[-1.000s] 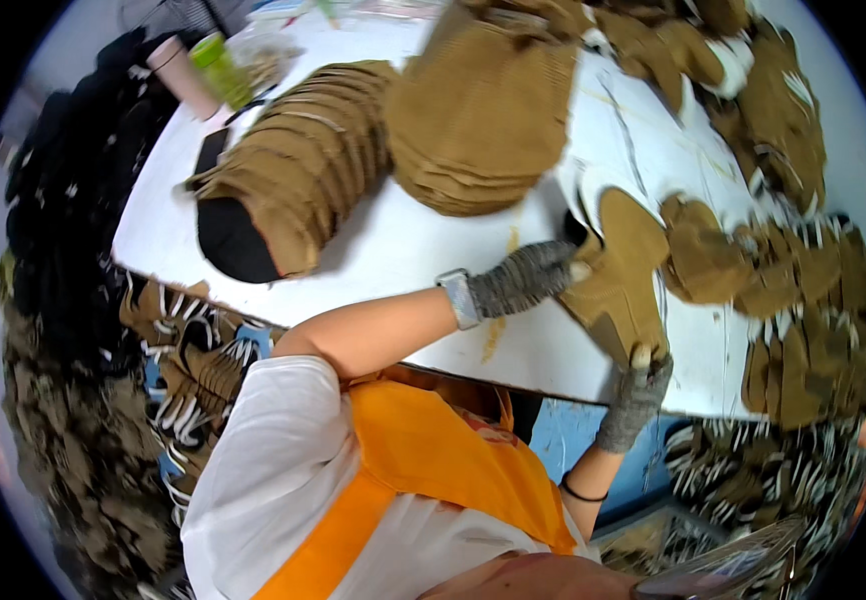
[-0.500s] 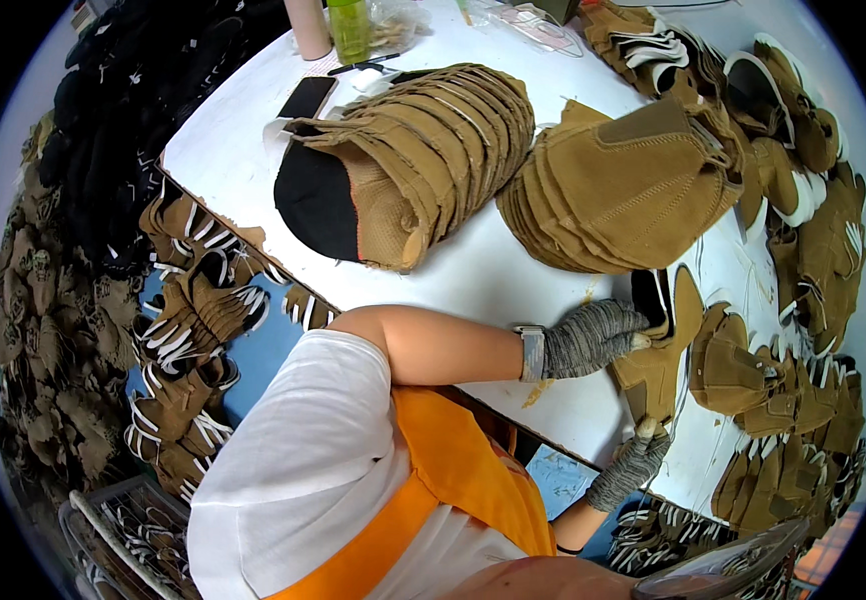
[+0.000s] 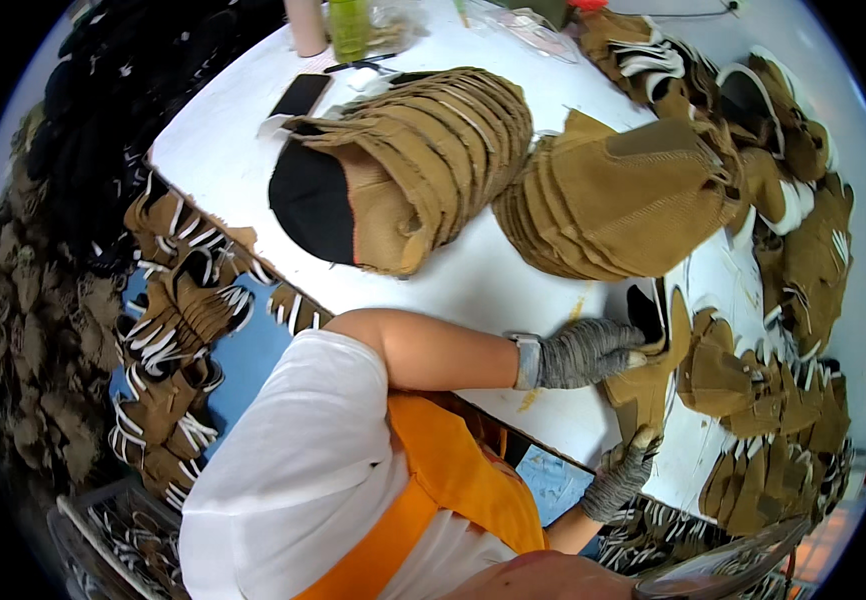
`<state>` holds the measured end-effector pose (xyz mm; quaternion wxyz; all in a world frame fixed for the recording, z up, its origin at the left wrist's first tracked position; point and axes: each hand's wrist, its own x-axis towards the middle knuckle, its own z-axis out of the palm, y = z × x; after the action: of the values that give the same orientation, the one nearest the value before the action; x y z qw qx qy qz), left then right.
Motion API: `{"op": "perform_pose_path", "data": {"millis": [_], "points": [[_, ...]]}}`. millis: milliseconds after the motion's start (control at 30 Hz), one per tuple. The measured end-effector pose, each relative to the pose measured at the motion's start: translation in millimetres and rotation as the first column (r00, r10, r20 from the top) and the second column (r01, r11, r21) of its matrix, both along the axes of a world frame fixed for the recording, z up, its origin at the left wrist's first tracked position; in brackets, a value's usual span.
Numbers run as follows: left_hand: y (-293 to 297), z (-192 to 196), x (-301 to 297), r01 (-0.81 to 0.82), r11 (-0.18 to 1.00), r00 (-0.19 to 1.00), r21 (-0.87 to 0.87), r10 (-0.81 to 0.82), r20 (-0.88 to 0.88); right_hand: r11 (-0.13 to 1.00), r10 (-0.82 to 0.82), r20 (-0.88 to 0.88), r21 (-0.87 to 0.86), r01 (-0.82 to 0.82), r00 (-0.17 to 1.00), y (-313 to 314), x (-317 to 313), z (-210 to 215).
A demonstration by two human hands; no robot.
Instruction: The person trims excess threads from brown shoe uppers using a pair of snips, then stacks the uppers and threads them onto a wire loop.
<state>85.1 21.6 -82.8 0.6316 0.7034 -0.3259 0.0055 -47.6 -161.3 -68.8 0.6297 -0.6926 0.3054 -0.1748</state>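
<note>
A tan suede-like shoe upper [image 3: 641, 392] with a black lining edge lies at the table's right side, between my gloved hands. My left hand [image 3: 588, 353], in a grey knit glove with bare fingertips, grips its upper left edge beside the black opening. At the near end, my right hand [image 3: 625, 474], gloved alike, pinches the piece between thumb and fingers. Beyond my left hand stands a nested stack of tan uppers [image 3: 613, 205]. Left of that stack is a longer nested row of tan uppers [image 3: 433, 165], with a black toe lining showing at its front.
Small piles of tan uppers [image 3: 718, 375] line the table's right edge. A phone [image 3: 300, 95], a green bottle [image 3: 349, 30] and a pink cup [image 3: 305, 28] stand or lie at the far left of the white table [image 3: 223, 160]. White-edged brown pieces [image 3: 178, 320] hang or lie left of it.
The whole view has shifted slightly. Both hands keep their hold on the shoe upper, which has tilted a little between them.
</note>
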Motion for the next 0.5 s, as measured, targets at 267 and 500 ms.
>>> {"op": "perform_pose_path", "data": {"millis": [267,500], "points": [[-3.7,-44.3,20.2,-0.062,0.995,0.952,-0.083,0.084,0.296,0.982,-0.19,0.299,0.043,0.186,0.935,3.7,9.8,32.2],[-20.5,-15.8,17.2,-0.191,0.978,0.982,-0.089,0.19,-0.023,0.945,-0.262,0.536,0.312,0.1,0.803,-32.9,-59.4,74.9]]}}
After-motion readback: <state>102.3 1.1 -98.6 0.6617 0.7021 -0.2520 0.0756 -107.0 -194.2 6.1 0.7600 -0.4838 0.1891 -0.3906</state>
